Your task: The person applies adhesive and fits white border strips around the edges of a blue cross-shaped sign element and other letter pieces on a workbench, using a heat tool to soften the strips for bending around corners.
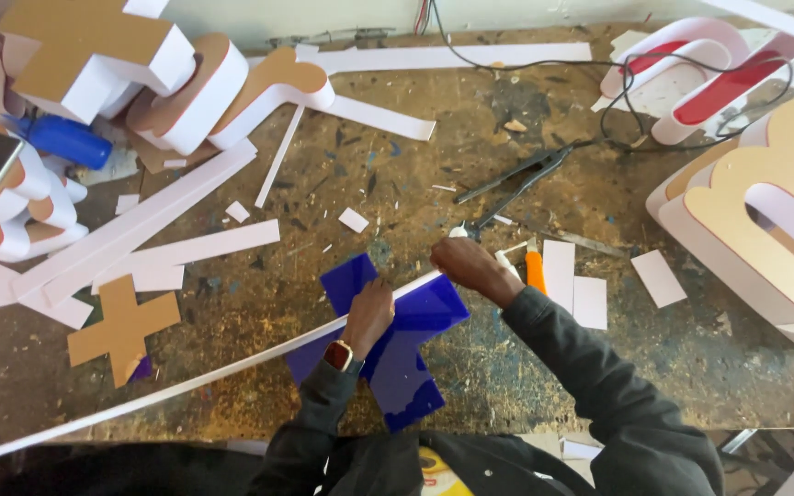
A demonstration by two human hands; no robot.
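Your left hand [368, 312] presses down on the blue cross-shaped acrylic piece [402, 354], which lies flat near the front edge of the table [470, 138], fingers curled against the long white strip [186, 384] that runs diagonally across it. Your right hand [470, 268] is closed around the strip's upper end, just past the blue piece. An orange utility knife [534, 272] lies just beside that hand, with black pliers [516, 179] farther back. A brown cardboard cross [123, 328] rests well to the left, and large white channel letters [765, 220] sit at the right.
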